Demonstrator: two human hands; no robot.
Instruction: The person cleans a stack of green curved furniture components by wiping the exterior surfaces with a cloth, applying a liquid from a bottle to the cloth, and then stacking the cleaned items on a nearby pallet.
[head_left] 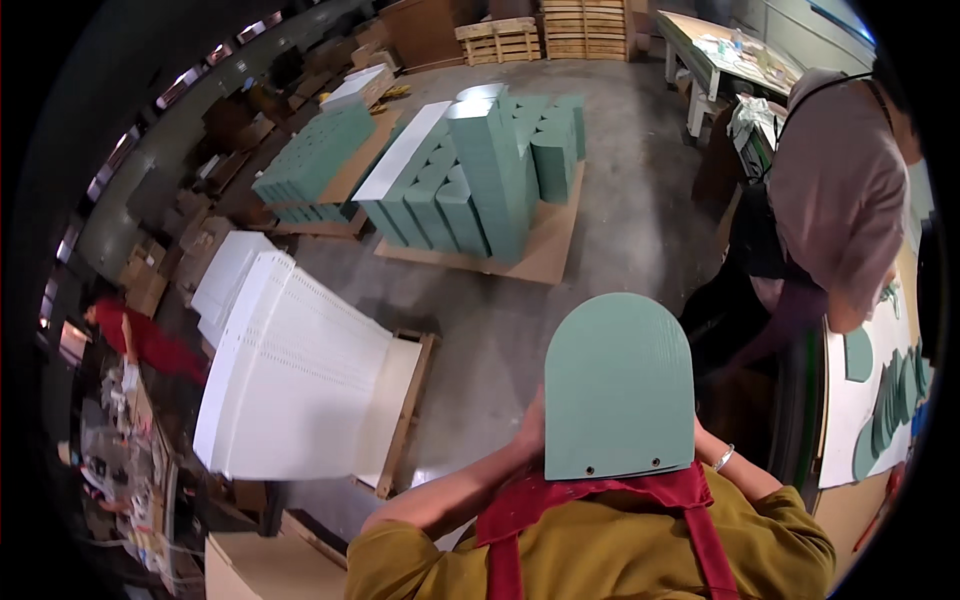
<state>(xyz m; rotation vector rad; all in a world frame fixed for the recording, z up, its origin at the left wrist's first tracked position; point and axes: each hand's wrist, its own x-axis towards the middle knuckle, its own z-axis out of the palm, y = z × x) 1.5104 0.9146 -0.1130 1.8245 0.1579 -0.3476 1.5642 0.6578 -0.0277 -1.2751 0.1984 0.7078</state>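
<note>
green arched sheets held up at the chest

both hands grip a stack of green arched sheets [618, 385] upright before the red apron [600, 500]: the left hand [533, 425] on its left edge, the right hand [697, 440] mostly hidden behind it. beyond, white sheets [300, 370] on a pallet, then green stacks [480, 170] on the floor.

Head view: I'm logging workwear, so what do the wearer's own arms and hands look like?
Both arms wear mustard-yellow sleeves, pushed up near the elbows. A thin silvery bracelet circles the right wrist. The left hand looks ungloved; the right hand is hidden. Red apron straps cross the shoulders.
</note>
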